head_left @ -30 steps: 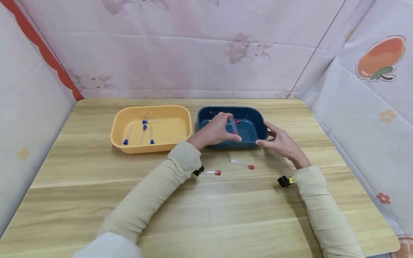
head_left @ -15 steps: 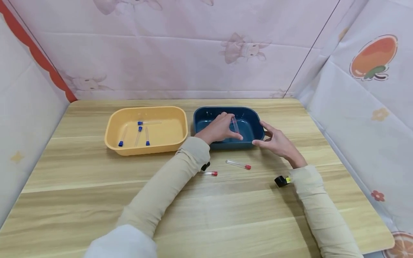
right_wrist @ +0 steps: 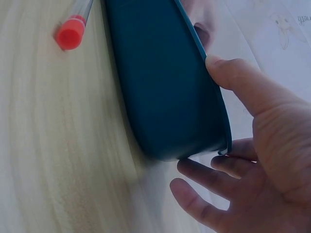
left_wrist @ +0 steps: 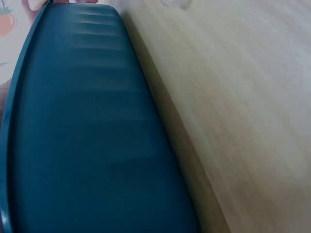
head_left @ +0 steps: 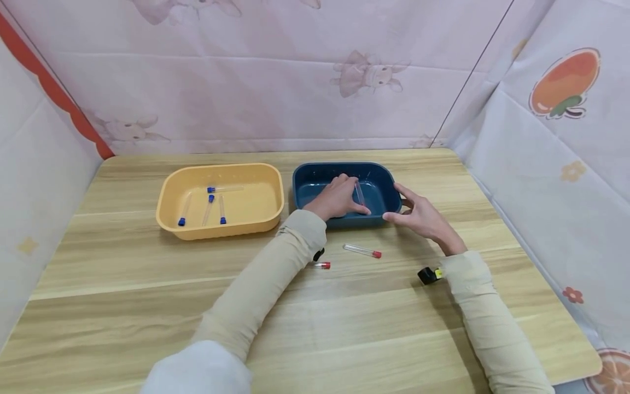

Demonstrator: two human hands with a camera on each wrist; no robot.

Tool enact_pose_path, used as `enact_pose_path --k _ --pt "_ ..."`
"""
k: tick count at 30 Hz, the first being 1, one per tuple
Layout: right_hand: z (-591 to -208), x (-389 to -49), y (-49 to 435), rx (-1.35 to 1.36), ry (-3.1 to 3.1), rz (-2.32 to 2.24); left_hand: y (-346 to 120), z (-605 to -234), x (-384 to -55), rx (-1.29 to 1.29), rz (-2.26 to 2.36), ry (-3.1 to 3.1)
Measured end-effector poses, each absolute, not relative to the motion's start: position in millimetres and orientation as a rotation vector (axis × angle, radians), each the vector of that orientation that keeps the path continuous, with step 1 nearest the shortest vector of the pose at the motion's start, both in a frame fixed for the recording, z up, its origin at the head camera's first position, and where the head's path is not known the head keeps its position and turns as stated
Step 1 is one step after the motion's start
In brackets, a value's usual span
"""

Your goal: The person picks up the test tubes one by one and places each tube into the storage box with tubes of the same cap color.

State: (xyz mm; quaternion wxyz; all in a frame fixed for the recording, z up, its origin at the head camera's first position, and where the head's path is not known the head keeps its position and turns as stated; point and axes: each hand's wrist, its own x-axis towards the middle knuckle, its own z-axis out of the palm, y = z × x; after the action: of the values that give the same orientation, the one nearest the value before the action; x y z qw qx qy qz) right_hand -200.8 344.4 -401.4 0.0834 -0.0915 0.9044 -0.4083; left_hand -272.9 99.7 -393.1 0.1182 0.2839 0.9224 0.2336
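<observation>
My left hand (head_left: 337, 198) reaches into the dark blue basin (head_left: 356, 221) and pinches a clear test tube (head_left: 360, 192) between thumb and fingers, low over the basin floor. At the basin's right end my right hand (head_left: 424, 219) holds the rim, its thumb (right_wrist: 228, 73) on the edge and its fingers spread around the corner. Two red-capped test tubes lie on the table in front: one whole tube (head_left: 362, 250), and another tube (head_left: 322, 265) partly covered by the left forearm. In the left wrist view the basin's outer wall (left_wrist: 97, 126) hides the left hand's fingers.
A yellow basin (head_left: 231, 229) stands to the left of the blue one, with several blue-capped test tubes (head_left: 222, 210) lying inside. Both basins sit near the back of the wooden table (head_left: 320, 339). Printed cloth walls (head_left: 246, 98) rise behind and at both sides.
My left hand has sunk a little lower into the blue basin with the test tube still pinched. The right hand keeps its hold on the rim. The head view has shifted slightly.
</observation>
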Motion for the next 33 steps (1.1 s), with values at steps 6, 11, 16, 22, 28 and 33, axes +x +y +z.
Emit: enact_pose_path --k 6,11,16,22,28,33 --pt "-401 -201 343 -0.281 2.703 -1.205 102 -394 -271 0.791 0.678 2.710" --pt "-399 -201 342 -0.281 2.692 -1.214 99 -394 -270 0.758 0.723 2.703" --pt "-399 -202 342 -0.274 2.692 -1.224 89 -391 -269 0.756 0.766 2.680" --pt "-399 -202 341 -0.274 2.687 -1.231 75 -384 -268 0.798 0.853 2.644" --pt "-398 -200 342 -0.255 2.692 -1.221 63 -375 -264 0.864 0.913 2.638" --pt "-398 -200 342 -0.246 2.690 -1.212 51 -363 -253 0.913 0.967 2.631"
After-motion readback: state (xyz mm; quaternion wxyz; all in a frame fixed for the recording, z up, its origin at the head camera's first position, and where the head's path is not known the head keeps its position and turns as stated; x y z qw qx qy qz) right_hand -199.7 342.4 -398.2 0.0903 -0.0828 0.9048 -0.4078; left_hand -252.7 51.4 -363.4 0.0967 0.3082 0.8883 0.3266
